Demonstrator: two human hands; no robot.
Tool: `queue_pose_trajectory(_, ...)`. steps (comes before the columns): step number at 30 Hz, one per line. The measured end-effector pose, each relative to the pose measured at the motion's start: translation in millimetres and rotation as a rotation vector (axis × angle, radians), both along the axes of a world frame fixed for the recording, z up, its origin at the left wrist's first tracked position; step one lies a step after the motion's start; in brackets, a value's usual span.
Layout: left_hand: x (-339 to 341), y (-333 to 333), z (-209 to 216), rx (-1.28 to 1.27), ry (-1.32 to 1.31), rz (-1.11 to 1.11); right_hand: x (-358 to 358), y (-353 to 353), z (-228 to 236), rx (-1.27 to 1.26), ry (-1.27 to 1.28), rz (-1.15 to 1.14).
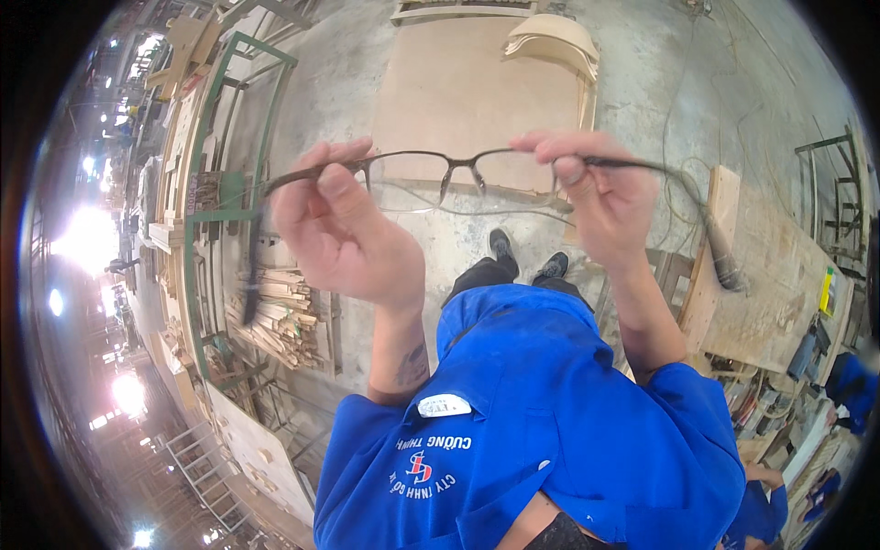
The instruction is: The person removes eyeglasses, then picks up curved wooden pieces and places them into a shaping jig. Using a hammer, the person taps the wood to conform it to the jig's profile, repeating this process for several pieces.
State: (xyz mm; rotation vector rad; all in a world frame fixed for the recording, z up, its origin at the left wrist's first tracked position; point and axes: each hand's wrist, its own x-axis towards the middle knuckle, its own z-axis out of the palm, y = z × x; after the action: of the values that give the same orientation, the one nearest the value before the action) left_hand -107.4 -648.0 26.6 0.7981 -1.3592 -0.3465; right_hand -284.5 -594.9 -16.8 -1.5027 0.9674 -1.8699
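Observation:
A pair of eyeglasses point(446, 169) with a dark half-rim frame is held up between my hands, its temples folded out to both sides. My left hand point(346, 225) pinches the frame by the left hinge, thumb and fingers closed on it. At the opposite hinge my right hand point(600, 192) grips the frame the same way. The temple tips are blurred, one hanging at the far left and one at the right. Through the clear lenses the floor shows.
Flat board point(458, 78) lies on the concrete floor, with curved wooden pieces point(550, 41) on it. To the left stand a green metal frame point(220, 216) and a stack of wood strips point(284, 321). At right is a wooden workbench point(770, 284); a person in blue point(761, 509) is at lower right.

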Motion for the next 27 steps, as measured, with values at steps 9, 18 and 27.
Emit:
queue_pose_trajectory(9, -14.1, -100.2, 20.7, -0.046, 0.228, -0.285, -34.2, -105.9, 44.5, -0.214, -0.034, -0.068)
queue_pose_trajectory(18, 5.4, -230.6, 59.8, -0.275, 0.322, -0.52, -14.8, -217.8, 90.1, -0.501, -0.041, -0.197)
queue_pose_trajectory(27, 23.4, -299.6, 83.1, -0.326, 0.334, -0.555, -10.1, -272.3, 114.1, -0.585, 0.219, -0.325)
